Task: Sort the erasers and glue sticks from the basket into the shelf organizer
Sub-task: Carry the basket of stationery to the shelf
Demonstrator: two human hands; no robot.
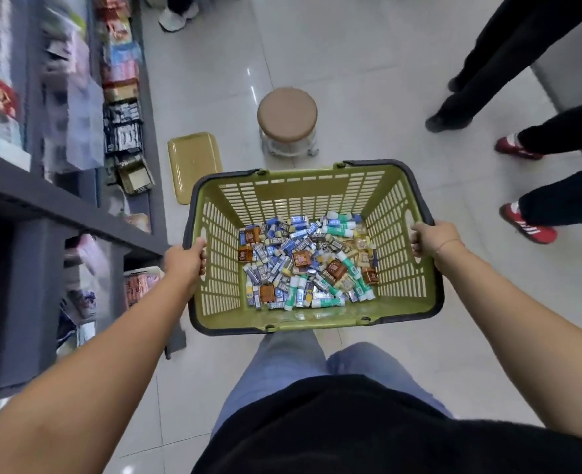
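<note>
Basket [299, 186] between left hand [185, 263], right hand [433, 239] — apparently aloft

Erasers [282, 248] and glue sticks [339, 230] lie mixed in the basket [316, 325]. The left grip [183, 265] holds its rim at 9 o'clock, the right grip [433, 239] at 3. On the floor [368, 80] beyond, a stool [287, 112] stands at 12 o'clock and a tray [193, 165] lies at 11. Shelves [43, 196] stand at 9.

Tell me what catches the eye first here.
An olive-green basket fills the middle, the left hand and right hand each gripping a side rim, a jumble of erasers and glue sticks covering its bottom. Beyond it on the tiled floor are a round brown stool and, to its left, a yellow tray.
</note>
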